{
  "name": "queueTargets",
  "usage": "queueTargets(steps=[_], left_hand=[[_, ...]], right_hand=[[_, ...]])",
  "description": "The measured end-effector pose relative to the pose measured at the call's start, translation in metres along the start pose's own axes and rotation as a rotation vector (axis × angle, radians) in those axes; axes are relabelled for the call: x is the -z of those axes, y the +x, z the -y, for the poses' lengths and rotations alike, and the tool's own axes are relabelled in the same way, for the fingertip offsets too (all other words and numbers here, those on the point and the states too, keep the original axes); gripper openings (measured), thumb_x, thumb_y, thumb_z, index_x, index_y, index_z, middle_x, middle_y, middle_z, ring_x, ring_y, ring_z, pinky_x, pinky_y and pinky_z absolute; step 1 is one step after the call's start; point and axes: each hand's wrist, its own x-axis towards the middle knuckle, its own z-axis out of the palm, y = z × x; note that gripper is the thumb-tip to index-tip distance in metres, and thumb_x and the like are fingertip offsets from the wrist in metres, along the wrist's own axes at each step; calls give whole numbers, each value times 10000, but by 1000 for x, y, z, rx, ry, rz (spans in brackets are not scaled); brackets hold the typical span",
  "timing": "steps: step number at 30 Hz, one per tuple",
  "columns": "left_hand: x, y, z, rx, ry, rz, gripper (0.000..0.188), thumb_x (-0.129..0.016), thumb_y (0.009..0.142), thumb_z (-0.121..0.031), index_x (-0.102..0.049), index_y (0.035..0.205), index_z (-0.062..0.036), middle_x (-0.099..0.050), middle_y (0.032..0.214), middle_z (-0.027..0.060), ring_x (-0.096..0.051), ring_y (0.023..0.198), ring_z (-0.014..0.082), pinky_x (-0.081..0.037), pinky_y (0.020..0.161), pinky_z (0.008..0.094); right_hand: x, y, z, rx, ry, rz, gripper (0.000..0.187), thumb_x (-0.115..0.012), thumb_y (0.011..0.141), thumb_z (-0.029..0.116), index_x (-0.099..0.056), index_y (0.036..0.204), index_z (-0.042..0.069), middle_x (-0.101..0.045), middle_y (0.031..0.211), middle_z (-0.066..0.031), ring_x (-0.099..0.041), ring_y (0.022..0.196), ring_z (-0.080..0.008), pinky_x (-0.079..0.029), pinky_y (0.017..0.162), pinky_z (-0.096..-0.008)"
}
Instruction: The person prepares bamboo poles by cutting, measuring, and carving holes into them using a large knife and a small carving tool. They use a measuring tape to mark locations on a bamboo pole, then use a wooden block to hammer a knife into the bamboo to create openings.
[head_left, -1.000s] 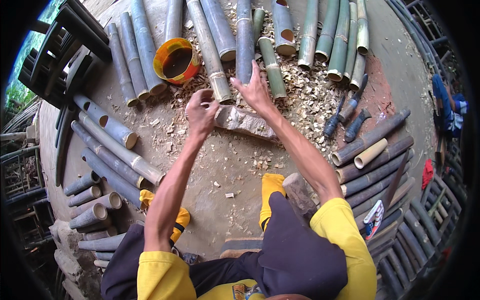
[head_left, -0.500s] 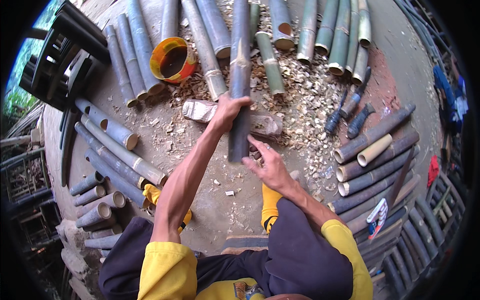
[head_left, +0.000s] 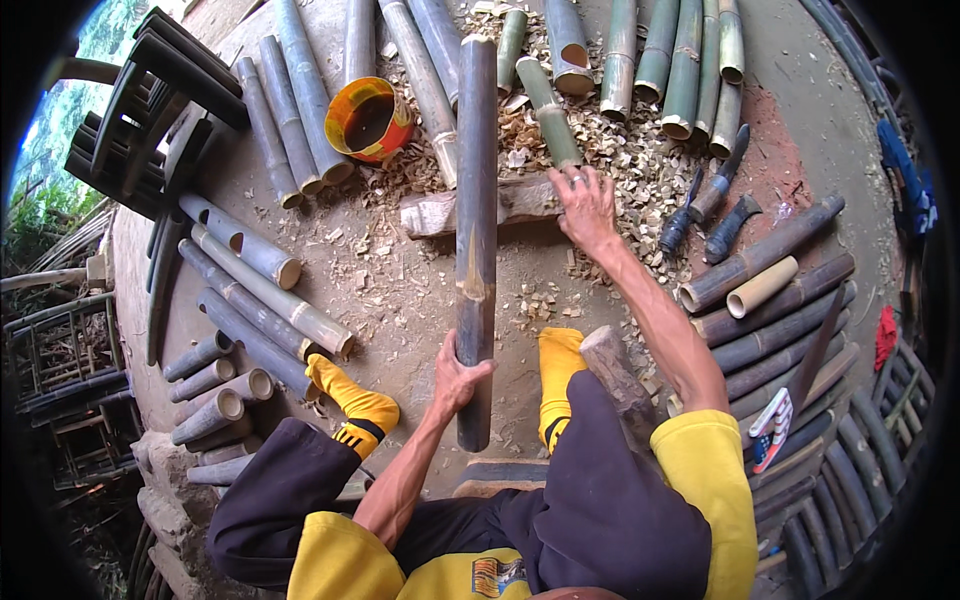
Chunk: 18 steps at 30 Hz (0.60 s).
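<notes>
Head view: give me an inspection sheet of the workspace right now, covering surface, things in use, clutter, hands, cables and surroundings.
Surface: grey-brown floor, strewn with pale chips.
Things in use: dark bamboo pole, hiding part of the wooden block; whether they touch cannot be told.
Clutter: orange-yellow bucket with dark liquid; dark tool-like items at right.
Hands: left hand grips the pole toward its near end; right hand at the block's right end, grip unclear.
Cables: nothing seen.
Surroundings: bamboo lengths left, right and ahead; dark slatted structure upper left.
</notes>
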Motion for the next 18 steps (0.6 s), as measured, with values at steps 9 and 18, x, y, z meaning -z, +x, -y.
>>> queueTargets(steps=[9,18], left_hand=[[-43,-18,-11,33,-243,98,697,-737,616,-277,-455,1177,26,-582,998,144,-566,905,215,-459,836,351],[9,39,-15,77,46,157,690,-738,699,-342,-479,1246,-9,-563,1147,166,-567,981,250,-454,885,366]], right_hand=[[20,-97,93,-562,1402,143,904,-677,759,491,-296,1379,-45,-473,1247,-247,-525,1099,-327,-421,936,-422],[-6,-132,130,-635,1389,354,728,-760,679,356,-443,1214,-21,-595,1090,-189,-574,1019,-276,-436,897,-375]])
